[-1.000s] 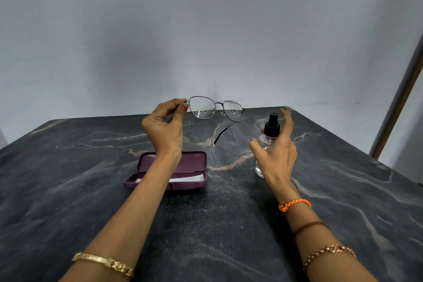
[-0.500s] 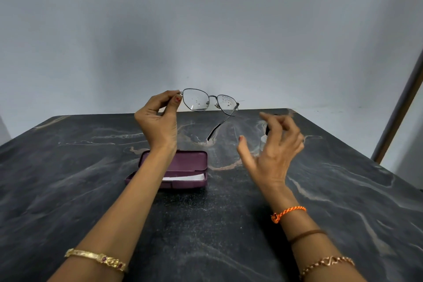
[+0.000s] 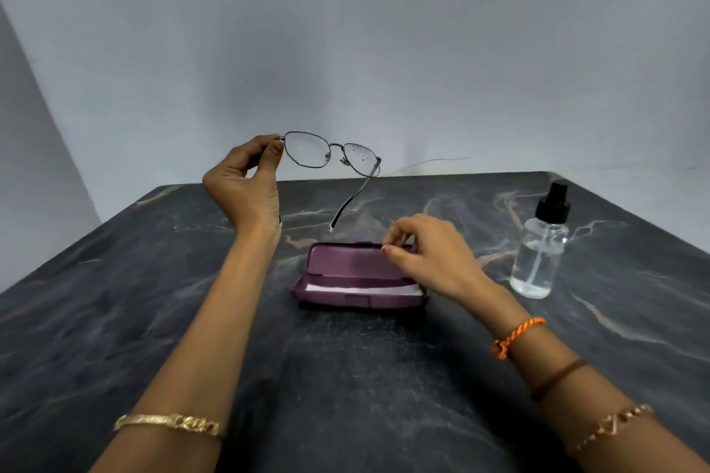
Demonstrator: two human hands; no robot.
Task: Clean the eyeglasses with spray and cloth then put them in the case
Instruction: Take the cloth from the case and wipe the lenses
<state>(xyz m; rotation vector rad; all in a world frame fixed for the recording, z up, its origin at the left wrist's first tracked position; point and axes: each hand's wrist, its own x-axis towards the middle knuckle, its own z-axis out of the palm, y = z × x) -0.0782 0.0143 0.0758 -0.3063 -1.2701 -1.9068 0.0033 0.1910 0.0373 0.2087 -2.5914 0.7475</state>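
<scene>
My left hand (image 3: pixel 246 180) pinches the left hinge of thin metal-framed eyeglasses (image 3: pixel 330 155) and holds them up above the table's far part; droplets speckle both lenses and one temple hangs down. An open purple case (image 3: pixel 345 280) lies on the dark marble table (image 3: pixel 115 319), with a white cloth (image 3: pixel 365 289) inside its lower half. My right hand (image 3: pixel 430 257) hovers over the right end of the case, fingers curled with the tips close together and nothing in them. A clear spray bottle (image 3: pixel 539 253) with a black pump stands upright to the right of the case.
A plain grey wall (image 3: pixel 345 50) rises behind the table's far edge. The table's right edge runs diagonally close to the bottle. Bracelets circle both wrists.
My right hand let go of the spray bottle and moved left and down over the open case. The glasses stayed held up in my left hand. The view shifted, so the bottle now shows fully.
</scene>
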